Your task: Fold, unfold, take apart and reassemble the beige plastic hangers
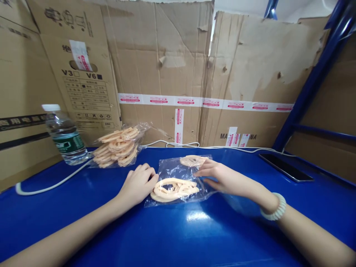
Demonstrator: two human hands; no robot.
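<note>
A clear plastic bag lies flat on the blue table in front of me, with a few flat peach-coloured rings inside its near end. One more peach ring rests at the bag's far end. My left hand lies beside the bag's left edge, fingers curled, knuckles against the rings. My right hand reaches in from the right, its fingers stretched out on the bag's upper right part, near the far ring. A white bead bracelet circles my right wrist.
An open bag with a pile of several peach rings sits at the back left, next to a water bottle. A white cable runs along the table. A black phone lies at right. Cardboard walls and a blue frame enclose the table.
</note>
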